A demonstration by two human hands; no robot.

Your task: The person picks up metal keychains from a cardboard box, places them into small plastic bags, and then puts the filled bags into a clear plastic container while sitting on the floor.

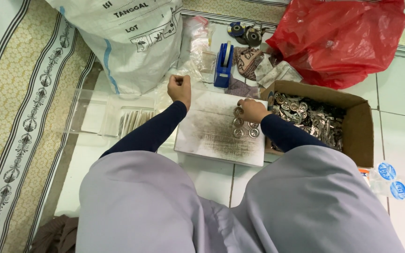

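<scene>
Pinching with my right hand (252, 109), I hold the fingertips down on the topmost of the small round metal discs (243, 125) that lie on the white board (212, 133). The fingers are curled together over that disc, so I cannot see how much of it is really between them. My left hand (179, 87) is closed into a loose fist and rests at the far left corner of the board; I cannot tell if something is inside it.

The discs form a short group under my right hand. Its long axis runs from the fingertips toward my body, a little slanted to the right, and each disc lies flat with its face up. The group is directly below and just beside the right fingertips, on the right part of the board.

Both forearms, in dark blue sleeves, reach forward from my lap. The right wrist is bent inward, to the left, and the left arm goes straight up to the fist.

Just right of the board stands an open cardboard box (358, 122) full of similar metal parts. Behind the board I see a blue tape dispenser (223, 65), a red plastic bag (341, 40) and a big white sack (132, 42). Clear plastic sleeves (113, 117) lie left of the board on the tiled floor.
</scene>
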